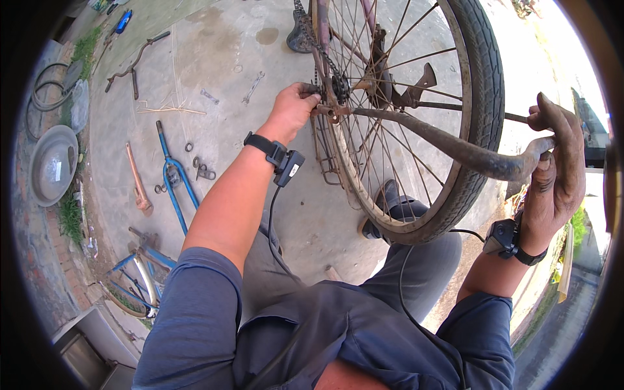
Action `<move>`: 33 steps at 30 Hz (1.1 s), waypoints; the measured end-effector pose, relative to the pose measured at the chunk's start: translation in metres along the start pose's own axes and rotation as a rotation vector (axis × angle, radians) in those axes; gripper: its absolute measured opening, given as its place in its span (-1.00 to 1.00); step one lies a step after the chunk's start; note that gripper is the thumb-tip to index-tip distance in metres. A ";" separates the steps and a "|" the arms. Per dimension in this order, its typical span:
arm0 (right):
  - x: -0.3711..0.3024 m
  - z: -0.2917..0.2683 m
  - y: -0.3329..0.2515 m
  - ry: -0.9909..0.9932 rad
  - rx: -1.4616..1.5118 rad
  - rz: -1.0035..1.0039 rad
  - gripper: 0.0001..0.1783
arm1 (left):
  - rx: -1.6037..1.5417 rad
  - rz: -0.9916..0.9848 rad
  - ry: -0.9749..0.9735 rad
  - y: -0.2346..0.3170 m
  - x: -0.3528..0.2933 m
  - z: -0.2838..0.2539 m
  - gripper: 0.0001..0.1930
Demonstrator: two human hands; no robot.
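Observation:
A bicycle's rear wheel (pixel 482 71) stands up in front of me, with rusty spokes and a black tyre. Along its side runs the dark bent tube of what looks like a kickstand (pixel 448 144), from a rusty bracket (pixel 336 112) by the axle out past the tyre. My right hand (pixel 560 159) is closed around the tube's outer bend. At the bracket's left end, my left hand (pixel 296 109) pinches with thumb and fingers; what lies between them is hidden. The sprocket and chain (pixel 338 84) are just beyond that hand.
On the concrete at left lie a blue fork (pixel 170 172), a pipe wrench (pixel 138 182), spanners (pixel 253 88), a handlebar (pixel 134 65) and small rings. A metal basin (pixel 53 166) and a blue frame (pixel 140 279) are farther left. The saddle (pixel 299 34) rests on the ground.

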State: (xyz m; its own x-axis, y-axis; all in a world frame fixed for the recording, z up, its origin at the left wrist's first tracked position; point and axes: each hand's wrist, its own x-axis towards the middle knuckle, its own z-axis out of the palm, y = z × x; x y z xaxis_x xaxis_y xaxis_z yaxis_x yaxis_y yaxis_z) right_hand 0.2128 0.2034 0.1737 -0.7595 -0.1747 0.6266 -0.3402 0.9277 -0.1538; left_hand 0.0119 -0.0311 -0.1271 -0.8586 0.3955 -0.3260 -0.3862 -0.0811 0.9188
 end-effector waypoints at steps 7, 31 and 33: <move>-0.022 -0.005 -0.007 -0.014 0.058 0.076 -0.28 | 0.039 0.011 0.028 0.001 -0.001 0.001 -0.76; 0.026 0.000 0.032 -0.013 -0.072 0.169 -0.51 | 0.075 -0.031 0.064 0.011 -0.010 0.005 -0.71; 0.023 0.000 0.031 0.007 -0.096 0.133 -0.50 | 0.072 -0.030 0.065 0.012 -0.011 0.005 -0.70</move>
State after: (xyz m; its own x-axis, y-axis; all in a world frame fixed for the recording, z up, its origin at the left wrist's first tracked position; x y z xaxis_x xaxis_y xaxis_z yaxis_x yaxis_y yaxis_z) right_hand 0.1845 0.2286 0.1833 -0.7901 -0.0464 0.6112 -0.1820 0.9699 -0.1618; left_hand 0.0184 -0.0315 -0.1110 -0.8679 0.3361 -0.3657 -0.3893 -0.0030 0.9211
